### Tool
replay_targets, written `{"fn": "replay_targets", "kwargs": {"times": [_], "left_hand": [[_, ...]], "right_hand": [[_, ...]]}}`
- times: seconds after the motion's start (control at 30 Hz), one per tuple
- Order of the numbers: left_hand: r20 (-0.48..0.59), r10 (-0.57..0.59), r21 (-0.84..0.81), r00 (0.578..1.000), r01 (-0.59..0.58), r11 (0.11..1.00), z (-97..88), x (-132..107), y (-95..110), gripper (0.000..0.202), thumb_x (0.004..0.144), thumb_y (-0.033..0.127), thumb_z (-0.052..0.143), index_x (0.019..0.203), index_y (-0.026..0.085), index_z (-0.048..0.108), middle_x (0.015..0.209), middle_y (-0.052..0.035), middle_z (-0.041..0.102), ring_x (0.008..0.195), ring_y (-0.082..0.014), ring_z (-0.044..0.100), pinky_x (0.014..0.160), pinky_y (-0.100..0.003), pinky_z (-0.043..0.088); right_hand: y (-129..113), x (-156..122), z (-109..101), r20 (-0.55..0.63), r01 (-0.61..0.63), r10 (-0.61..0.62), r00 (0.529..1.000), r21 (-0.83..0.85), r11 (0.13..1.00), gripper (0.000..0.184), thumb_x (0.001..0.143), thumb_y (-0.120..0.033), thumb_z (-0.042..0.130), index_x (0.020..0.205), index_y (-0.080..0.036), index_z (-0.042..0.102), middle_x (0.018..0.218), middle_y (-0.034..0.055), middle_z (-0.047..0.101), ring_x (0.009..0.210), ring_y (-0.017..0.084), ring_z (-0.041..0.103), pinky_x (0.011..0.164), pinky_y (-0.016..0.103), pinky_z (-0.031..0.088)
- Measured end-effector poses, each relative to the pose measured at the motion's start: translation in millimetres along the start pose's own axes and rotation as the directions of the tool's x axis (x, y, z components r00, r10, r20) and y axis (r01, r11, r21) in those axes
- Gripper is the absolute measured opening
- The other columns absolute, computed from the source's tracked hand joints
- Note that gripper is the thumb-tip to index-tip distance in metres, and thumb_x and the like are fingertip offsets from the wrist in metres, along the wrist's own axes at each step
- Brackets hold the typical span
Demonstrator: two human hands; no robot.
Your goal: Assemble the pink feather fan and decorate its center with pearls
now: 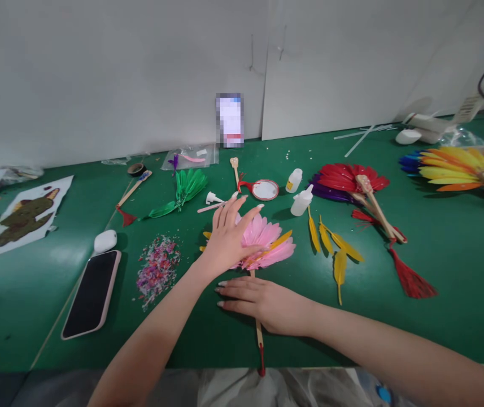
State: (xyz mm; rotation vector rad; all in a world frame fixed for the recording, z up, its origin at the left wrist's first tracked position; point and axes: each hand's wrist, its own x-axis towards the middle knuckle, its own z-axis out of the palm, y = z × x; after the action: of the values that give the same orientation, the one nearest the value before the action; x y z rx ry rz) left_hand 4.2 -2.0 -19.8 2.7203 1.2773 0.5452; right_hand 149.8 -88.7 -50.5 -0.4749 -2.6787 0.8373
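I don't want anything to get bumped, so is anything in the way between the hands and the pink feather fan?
No, nothing I can see. The left hand is spread over the feathers of the pink feather fan, and the right hand lies across its handle.

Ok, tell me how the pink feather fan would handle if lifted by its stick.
The pink feather fan would probably feel light, being thin feathers on a slim stick. Its feathers would likely flex, while the straight, wooden-looking stick should stay stiff. The red cord at the stick's end would probably dangle.
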Motion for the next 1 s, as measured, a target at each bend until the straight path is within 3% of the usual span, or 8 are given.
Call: {"fn": "replay_targets", "kwargs": {"times": [0.17, 0.27, 0.3, 0.37, 0.5, 0.7, 1.0], "left_hand": [[-0.181, -0.183, -0.115, 0.966, 0.164, 0.98, -23.6, -1.0, -18.1, 0.045, 0.093, 0.045, 0.037, 0.133, 0.023, 0.039, 0.14, -0.0126, 0.036, 0.138, -0.0254, 0.022, 0.109, -0.046, 0.024], [-0.218, -0.195, -0.152, 0.956, 0.164, 0.975, -30.5, -19.8, -9.0, 0.041, 0.096, 0.035, 0.029, 0.135, 0.022, 0.035, 0.138, -0.01, 0.043, 0.136, -0.0212, 0.028, 0.11, -0.044, 0.023], [-0.159, -0.151, -0.139, 0.976, 0.129, 0.982, -29.8, -28.9, -2.0, 0.042, 0.097, 0.032, 0.027, 0.137, 0.022, 0.033, 0.138, -0.0093, 0.044, 0.135, -0.0202, 0.029, 0.112, -0.044, 0.02], [0.072, -0.024, -0.084, 0.997, 0.03, 0.996, -25.4, -47.8, 13.1, 0.048, 0.096, 0.034, 0.028, 0.142, 0.02, 0.025, 0.144, -0.0096, 0.038, 0.138, -0.0228, 0.022, 0.114, -0.048, 0.011], [0.28, 0.058, 0.023, 0.958, -0.067, 0.998, -16.6, -70.2, 28.4, 0.063, 0.091, 0.05, 0.033, 0.142, 0.013, 0.029, 0.147, -0.0139, 0.031, 0.138, -0.0303, 0.022, 0.112, -0.053, 0.006], [0.365, 0.092, 0.034, 0.926, -0.112, 0.993, -17.7, -67.0, 22.4, 0.071, 0.088, 0.06, 0.031, 0.141, 0.014, 0.032, 0.149, -0.0123, 0.028, 0.138, -0.0287, 0.022, 0.112, -0.051, 0.009], [0.4, 0.07, 0.009, 0.914, -0.08, 0.997, -15.0, -70.4, 18.1, 0.061, 0.091, 0.05, 0.035, 0.144, 0.022, 0.025, 0.153, -0.0102, 0.015, 0.14, -0.0294, 0.016, 0.111, -0.054, 0.016]], "right_hand": [[-1.6, -0.8, -1.8, 0.005, -0.007, 0.007, 1.0, 0.007, 1.0, 0.052, 0.082, -0.003, 0.041, 0.133, -0.008, 0.046, 0.145, 0.0107, 0.038, 0.136, 0.019, 0.025, 0.114, 0.034, 0.018], [-1.4, -1.1, -1.0, -0.007, -0.002, 0.002, 1.0, 0.005, 1.0, 0.052, 0.082, -0.003, 0.04, 0.133, -0.008, 0.046, 0.144, 0.0105, 0.039, 0.136, 0.019, 0.026, 0.113, 0.035, 0.019], [-1.0, -1.0, -0.1, -0.014, 0.0, 0.0, 1.0, 0.005, 1.0, 0.052, 0.081, -0.004, 0.041, 0.133, -0.008, 0.046, 0.143, 0.0108, 0.041, 0.135, 0.02, 0.027, 0.113, 0.036, 0.02], [0.4, -0.5, 2.5, -0.035, 0.01, -0.01, 0.999, 0.006, 1.0, 0.052, 0.08, -0.004, 0.044, 0.131, -0.01, 0.048, 0.137, 0.0125, 0.047, 0.133, 0.021, 0.032, 0.111, 0.038, 0.024], [3.2, 0.8, 8.1, -0.086, 0.023, -0.025, 0.996, -0.023, 0.999, 0.045, 0.078, -0.002, 0.046, 0.122, -0.01, 0.056, 0.125, 0.0147, 0.057, 0.127, 0.021, 0.04, 0.107, 0.038, 0.031], [3.1, 1.7, 9.8, -0.078, 0.026, -0.032, 0.996, -0.077, 0.997, 0.042, 0.078, -0.003, 0.05, 0.118, -0.009, 0.059, 0.126, 0.016, 0.056, 0.125, 0.022, 0.041, 0.106, 0.038, 0.032], [3.5, 2.6, 7.5, -0.102, 0.054, -0.063, 0.993, -0.087, 0.995, 0.045, 0.076, -0.002, 0.051, 0.119, -0.007, 0.059, 0.125, 0.0145, 0.058, 0.127, 0.022, 0.04, 0.109, 0.036, 0.028]]}}
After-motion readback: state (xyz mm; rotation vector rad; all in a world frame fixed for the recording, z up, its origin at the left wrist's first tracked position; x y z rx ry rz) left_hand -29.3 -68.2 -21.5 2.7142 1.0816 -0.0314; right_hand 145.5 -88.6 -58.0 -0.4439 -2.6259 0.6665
